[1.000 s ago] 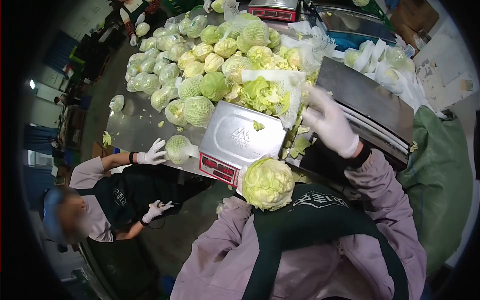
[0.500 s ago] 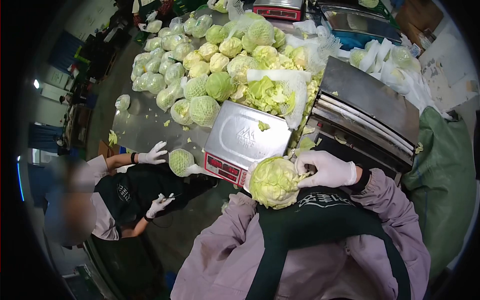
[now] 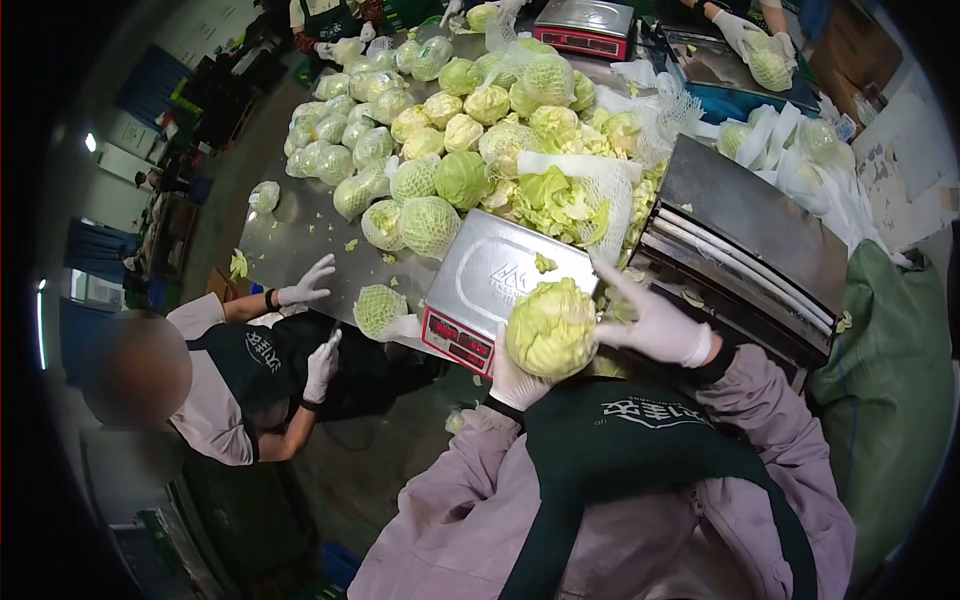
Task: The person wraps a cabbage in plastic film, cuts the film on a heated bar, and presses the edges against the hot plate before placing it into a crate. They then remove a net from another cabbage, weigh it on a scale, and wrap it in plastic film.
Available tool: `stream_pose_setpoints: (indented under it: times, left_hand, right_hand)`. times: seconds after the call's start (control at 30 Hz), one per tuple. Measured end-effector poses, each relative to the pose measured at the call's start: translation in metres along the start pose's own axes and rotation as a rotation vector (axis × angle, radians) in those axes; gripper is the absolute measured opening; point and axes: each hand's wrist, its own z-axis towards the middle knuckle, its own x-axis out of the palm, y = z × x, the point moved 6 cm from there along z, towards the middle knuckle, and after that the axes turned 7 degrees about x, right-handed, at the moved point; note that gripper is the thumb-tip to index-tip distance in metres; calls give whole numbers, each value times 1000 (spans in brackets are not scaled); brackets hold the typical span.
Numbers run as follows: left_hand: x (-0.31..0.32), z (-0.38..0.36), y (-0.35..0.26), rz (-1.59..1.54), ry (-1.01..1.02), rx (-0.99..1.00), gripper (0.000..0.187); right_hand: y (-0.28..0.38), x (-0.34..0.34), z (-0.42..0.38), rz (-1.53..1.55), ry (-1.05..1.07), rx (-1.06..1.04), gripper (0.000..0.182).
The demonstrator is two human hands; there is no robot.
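A pale green cabbage [image 3: 552, 328] with crinkled outer leaves is in front of my chest, over the near edge of a steel-topped weighing scale [image 3: 478, 262]. My left hand [image 3: 516, 378], in a white glove, cups it from the left and below. On the other side my gloved right hand [image 3: 660, 325] is spread, its thumb close to the cabbage's right side and its fingers pointing towards the scale. A scrap of leaf [image 3: 544, 263] lies on the scale plate. The scale's red front panel faces me.
Cabbages [image 3: 462, 180], several in foam nets, pile up beyond the scale. To the right stands a metal wrapping machine [image 3: 750, 225] beside a green sack [image 3: 885, 370]. A co-worker [image 3: 260, 360] stands at the left by a netted cabbage [image 3: 381, 312]; another person's hands hold a cabbage [image 3: 770, 65] at the back.
My right hand has let go of the cabbage and spread its fingers. The cabbage has risen slightly towards the scale, showing my left hand. Another person's hands with a cabbage have appeared at top right.
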Motion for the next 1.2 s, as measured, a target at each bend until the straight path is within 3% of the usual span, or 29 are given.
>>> stream_pose_setpoints:
  times: [0.03,0.07,0.1,0.17,0.2,0.27,0.47,0.6,0.63,0.73,0.83,0.9,0.97,1.0,1.2]
  left_hand:
    - [-2,-2,-2,-5,0,1,78]
    - [-7,-4,0,-66,-12,-62,77]
    - [-11,-6,2,-127,-26,-127,76]
    - [-6,-10,-2,-55,52,-133,77]
    - [-13,-12,-5,227,-13,-143,78]
    - [-17,-14,-17,667,-40,-176,81]
    - [-17,-4,-17,600,101,-73,84]
    - [-20,-8,-13,544,118,-91,85]
    - [-20,-11,-12,542,119,-93,85]
    - [2,-28,-35,917,67,185,61]
    - [11,-37,-66,1285,84,383,65]
    - [48,-34,-69,987,105,612,98]
    - [35,-23,-58,760,179,505,112]
    - [19,-18,-50,809,167,399,114]
    - [2,-14,-34,778,95,459,100]
  right_hand:
    - [-10,12,1,-112,25,-73,94]
    - [-20,26,1,69,78,-57,93]
    - [-20,26,-1,-110,-30,-141,92]
    - [-25,21,3,33,-66,-69,88]
    - [-23,17,0,30,-73,-67,88]
    - [-25,14,-5,348,15,106,83]
    - [-20,17,-10,200,-98,-41,77]
    - [-15,17,-15,262,-165,-25,65]
    - [-25,17,-13,327,-141,79,62]
    - [-37,6,-9,547,-53,222,52]
    - [-39,8,-9,760,37,246,52]
    - [-40,22,-7,909,186,331,51]
    - [-39,33,-1,923,237,327,53]
    - [-43,37,1,884,226,378,54]
    - [-61,35,-3,833,148,418,58]
